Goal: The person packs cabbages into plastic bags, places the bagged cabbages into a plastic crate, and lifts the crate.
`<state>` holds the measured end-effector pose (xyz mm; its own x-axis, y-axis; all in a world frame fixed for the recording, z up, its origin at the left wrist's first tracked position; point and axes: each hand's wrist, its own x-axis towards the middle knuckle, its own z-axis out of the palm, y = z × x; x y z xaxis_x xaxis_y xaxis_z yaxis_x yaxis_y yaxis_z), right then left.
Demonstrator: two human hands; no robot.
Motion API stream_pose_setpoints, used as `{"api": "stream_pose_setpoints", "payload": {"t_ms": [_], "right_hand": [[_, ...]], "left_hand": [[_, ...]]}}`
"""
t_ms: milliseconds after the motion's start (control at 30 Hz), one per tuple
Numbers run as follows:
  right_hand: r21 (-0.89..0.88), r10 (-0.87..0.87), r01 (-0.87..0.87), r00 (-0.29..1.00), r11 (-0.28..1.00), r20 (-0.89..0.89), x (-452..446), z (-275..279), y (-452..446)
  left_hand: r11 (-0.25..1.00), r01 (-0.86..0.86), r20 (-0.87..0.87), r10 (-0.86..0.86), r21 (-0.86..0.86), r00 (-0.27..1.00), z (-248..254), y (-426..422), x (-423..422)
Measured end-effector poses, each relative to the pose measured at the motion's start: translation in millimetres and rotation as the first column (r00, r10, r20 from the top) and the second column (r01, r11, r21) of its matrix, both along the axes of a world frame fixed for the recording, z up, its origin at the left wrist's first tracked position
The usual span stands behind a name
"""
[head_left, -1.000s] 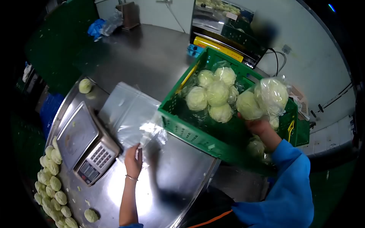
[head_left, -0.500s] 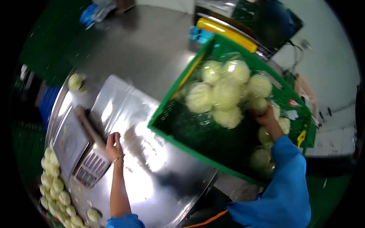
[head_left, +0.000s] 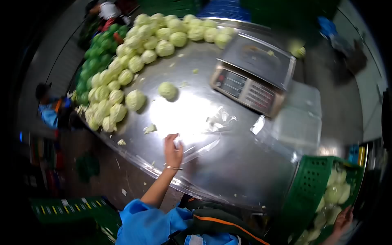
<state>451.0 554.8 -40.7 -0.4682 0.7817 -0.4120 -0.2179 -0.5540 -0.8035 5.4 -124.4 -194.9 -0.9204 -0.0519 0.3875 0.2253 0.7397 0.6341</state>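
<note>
My left hand (head_left: 173, 150) hovers over the steel table (head_left: 245, 163), fingers loosely bent, thumb apart, nothing visible in them. Ahead of it a single pale green cabbage (head_left: 167, 90) sits apart from a large pile of cabbages (head_left: 141, 43). Clear plastic film (head_left: 220, 118) lies crumpled to its right. At the lower right, my right hand (head_left: 344, 220) is by the right side of a green crate (head_left: 308, 175), beside plastic-wrapped cabbages (head_left: 337, 192). Its fingers look apart and hold nothing I can see; part of the hand is blurred.
A weighing scale (head_left: 253, 67) stands at the table's far right, with a stack of clear plastic bags (head_left: 300, 116) beside it. Green net sacks (head_left: 96, 55) line the pile's left. Two other people (head_left: 51, 110) are at the far left. Another green crate (head_left: 71, 212) is lower left.
The view has swung left, bringing the cabbage pile to the middle and the crate to the lower right. My right hand has let go of the wrapped cabbage it held in the crate.
</note>
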Motion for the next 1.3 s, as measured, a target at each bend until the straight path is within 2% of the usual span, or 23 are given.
{"api": "stream_pose_setpoints", "payload": {"t_ms": [33, 67, 100, 133, 167, 200, 300, 333, 400, 433, 567, 633, 667, 767, 800, 867, 967, 1033, 1067, 1133, 1167, 1200, 1300], "right_hand": [[0.059, -0.198, 0.196, 0.98, 0.979, 0.031, -58, 24, -26], [0.255, 0.435, -0.397, 0.894, 0.881, -0.109, -106, 30, -47], [0.222, 0.232, -0.202, 0.966, 0.954, -0.117, -153, 34, -77], [0.394, 0.304, -0.277, 0.953, 0.876, -0.005, -212, 34, -110], [0.398, 0.416, -0.413, 0.905, 0.819, 0.084, -275, 30, -167], [0.4, 0.52, -0.543, 0.836, 0.739, 0.174, -339, 25, -225], [0.355, 0.824, -0.873, 0.453, 0.334, 0.339, -497, 4, -424], [0.434, 0.869, -0.898, 0.272, 0.075, 0.414, -540, -24, -470], [0.535, 0.859, -0.811, 0.082, -0.238, 0.506, -604, -44, -599], [0.69, 0.814, -0.588, 0.088, -0.422, 0.574, -640, -74, -651], [0.506, 0.642, -0.741, 0.133, -0.441, 0.755, -718, -115, -828], [0.292, 0.42, -0.774, 0.037, -0.561, 0.907, -738, -147, -862], [0.325, 0.368, -0.755, 0.12, -0.569, 0.922, -743, -170, -861], [0.195, 0.601, -0.891, -0.104, -0.411, 0.793, -761, -135, -845], [0.217, 0.744, -0.955, -0.005, -0.202, 0.669, -763, -147, -835], [-0.053, 0.967, -0.999, -0.003, 0.011, 0.253, -754, -162, -806], [-0.287, 0.93, -0.936, 0.276, 0.202, -0.244, -700, -149, -719], [-0.306, 0.772, -0.857, 0.51, 0.415, -0.38, -675, -113, -637], [-0.112, 0.758, -0.792, 0.607, 0.6, -0.239, -673, -88, -597], [0.173, 0.653, -0.661, 0.75, 0.73, 0.106, -692, -56, -506], [0.357, 0.576, -0.637, 0.77, 0.683, 0.274, -704, -44, -466], [0.487, 0.405, -0.588, 0.805, 0.646, 0.434, -717, -43, -422], [0.624, -0.052, -0.612, 0.693, 0.486, 0.719, -747, -82, -317]], "left_hand": [[0.983, -0.181, 0.078, 0.178, 0.035, 0.981, 20, -25, 9], [0.98, -0.156, -0.071, 0.149, -0.121, 0.986, 30, -48, 28], [0.972, 0.014, -0.075, -0.033, -0.237, 0.997, 23, -69, 39], [0.92, 0.188, -0.054, -0.219, -0.344, 0.974, 9, -86, 53], [0.972, 0.201, 0.528, -0.234, 0.12, 0.816, 4, -94, 69], [0.86, 0.468, 0.305, -0.399, -0.2, 0.864, 1, -95, 81], [0.931, 0.34, 0.214, -0.308, -0.133, 0.927, -10, -98, 95], [0.941, 0.323, 0.251, -0.29, -0.099, 0.923, -1, -96, 90], [0.922, 0.386, 0.226, -0.368, -0.038, 0.902, -2, -100, 79], [0.882, 0.47, 0.147, -0.463, -0.015, 0.874, -13, -98, 73], [0.918, 0.388, 0.207, -0.397, 0.084, 0.894, -29, -98, 63], [0.945, 0.321, 0.258, -0.325, 0.059, 0.91, -31, -110, 52], [0.955, 0.29, 0.286, -0.295, 0.058, 0.912, -33, -114, 50], [0.968, 0.242, 0.37, -0.25, 0.067, 0.895, -21, -138, 35], [0.955, 0.286, 0.371, -0.294, 0.079, 0.881, -25, -143, 32], [0.931, 0.347, 0.389, -0.364, 0.117, 0.846, -24, -148, 22], [0.902, 0.394, 0.353, -0.432, 0.177, 0.83, -43, -150, 13], [0.926, 0.325, 0.423, -0.376, 0.19, 0.824, -62, -184, -34], [0.973, 0.231, 0.254, -0.219, -0.02, 0.942, -61, -207, -63], [0.951, -0.202, 0.304, 0.126, 0.234, 0.944, -18, -242, -126], [0.977, -0.166, 0.189, 0.14, 0.13, 0.972, -23, -271, -145], [0.947, -0.254, 0.007, 0.258, 0.197, 0.966, 30, -256, -166], [0.996, 0.08, -0.088, -0.084, -0.04, 0.993, 91, -225, -175]]}}
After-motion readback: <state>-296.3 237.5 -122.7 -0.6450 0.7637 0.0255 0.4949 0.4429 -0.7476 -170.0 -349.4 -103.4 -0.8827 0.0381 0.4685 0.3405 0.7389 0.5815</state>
